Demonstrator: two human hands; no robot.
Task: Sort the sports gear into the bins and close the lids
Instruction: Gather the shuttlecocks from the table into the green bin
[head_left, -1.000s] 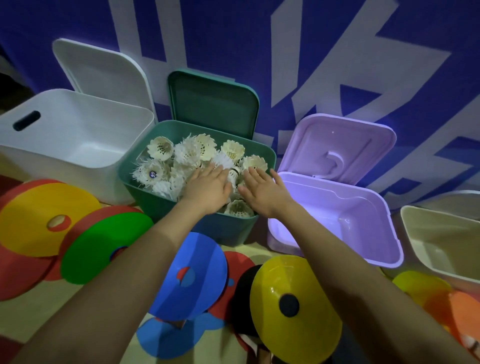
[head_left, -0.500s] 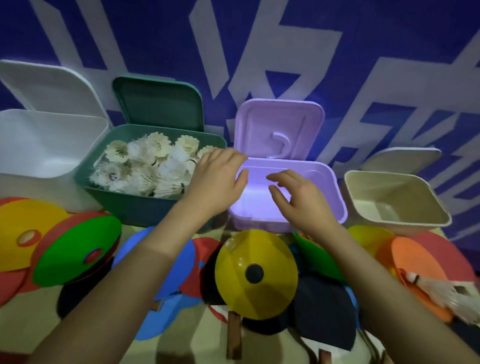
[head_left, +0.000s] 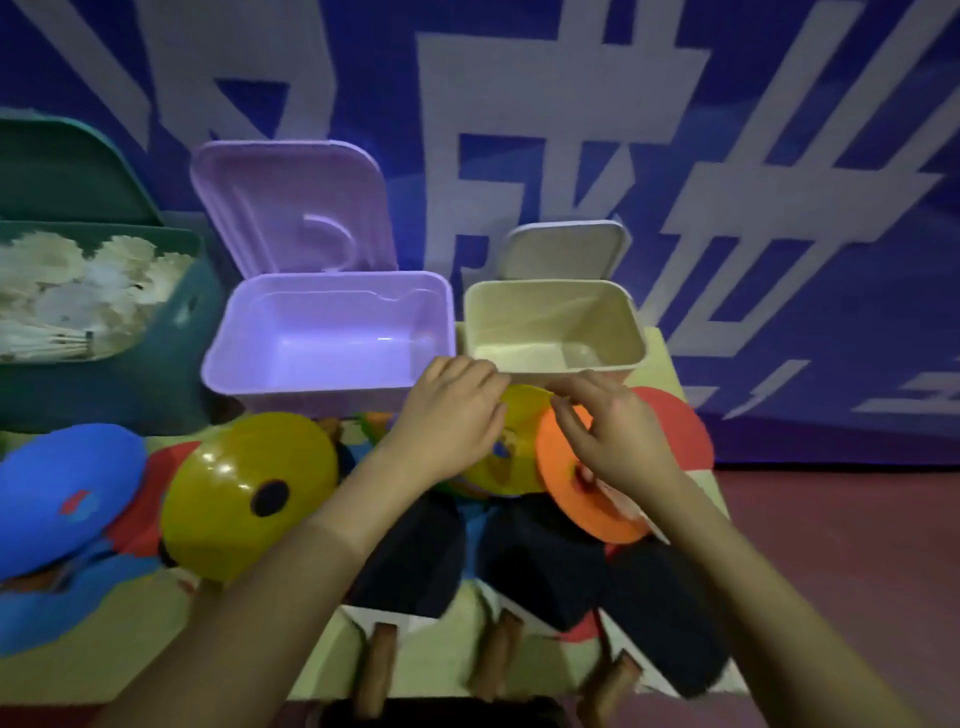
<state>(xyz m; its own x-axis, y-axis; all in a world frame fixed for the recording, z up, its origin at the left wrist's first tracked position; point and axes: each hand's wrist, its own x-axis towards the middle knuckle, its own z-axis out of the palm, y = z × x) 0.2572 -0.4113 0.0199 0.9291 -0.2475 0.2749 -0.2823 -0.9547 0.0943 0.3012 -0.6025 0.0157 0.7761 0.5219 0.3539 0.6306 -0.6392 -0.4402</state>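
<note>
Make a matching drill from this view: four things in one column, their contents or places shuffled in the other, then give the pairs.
Things:
1. green bin
2. purple bin
3. orange disc
4. paddles

States:
A. under the right hand
B. open, nothing inside
C. nearest the camera, dark, with wooden handles
D. full of white shuttlecocks

Pairs: 1-D, 2-B, 3-A, 4-C

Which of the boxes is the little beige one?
Find the row of open bins against the blue wall. Going right from the green bin full of shuttlecocks, pass the purple bin; the beige bin is last. It is the smallest, and the only cream-coloured one.
</note>
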